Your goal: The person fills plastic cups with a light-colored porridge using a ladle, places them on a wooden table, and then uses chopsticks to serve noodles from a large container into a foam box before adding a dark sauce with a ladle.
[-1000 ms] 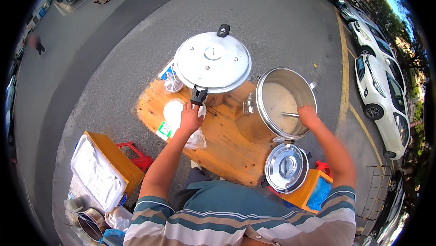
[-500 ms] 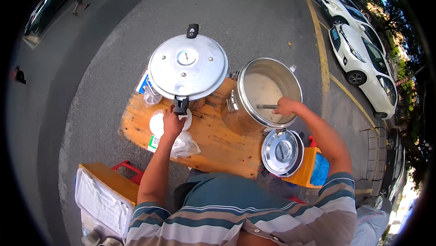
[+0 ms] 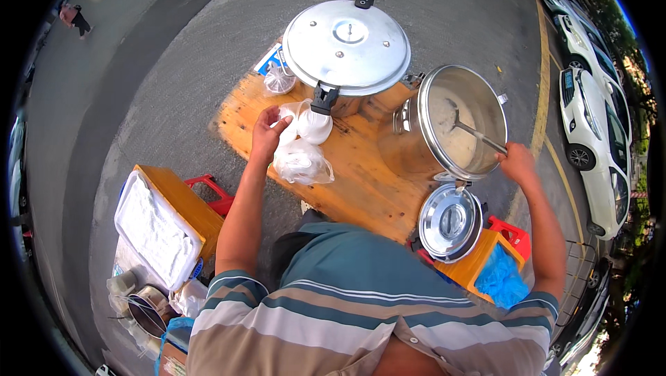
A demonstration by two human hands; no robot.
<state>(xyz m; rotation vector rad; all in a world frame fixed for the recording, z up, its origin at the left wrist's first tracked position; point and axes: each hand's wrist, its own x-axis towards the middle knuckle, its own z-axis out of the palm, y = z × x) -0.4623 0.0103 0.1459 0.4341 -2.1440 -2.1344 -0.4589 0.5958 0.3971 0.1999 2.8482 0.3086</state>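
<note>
My right hand (image 3: 516, 162) is wrapped round the handle of a metal ladle (image 3: 480, 137), whose bowl dips into a pale, milky liquid (image 3: 451, 147). A tall steel pot (image 3: 409, 143) holds that liquid and stands uncovered at the right of the wooden table (image 3: 361, 185). My left hand (image 3: 265, 134) is at the table's left side, thumb and fingers apart. Its fingertips are beside, perhaps touching, white round containers (image 3: 314, 126) in thin clear plastic. Just nearer me lies a knotted white plastic bag (image 3: 302, 162).
A large lidded pressure cooker (image 3: 347, 46) stands at the table's far side, a small tied bag (image 3: 279, 80) beside it. Steel lids (image 3: 449, 222) rest right of the table by an orange box with blue plastic (image 3: 501, 275). A cloth-covered box (image 3: 156, 230) stands left. White cars line the right.
My left hand has come away from the cooker's handle area to the left of the white containers. My right hand has drawn back to the pot's right rim, and the ladle's bowl now shows.
</note>
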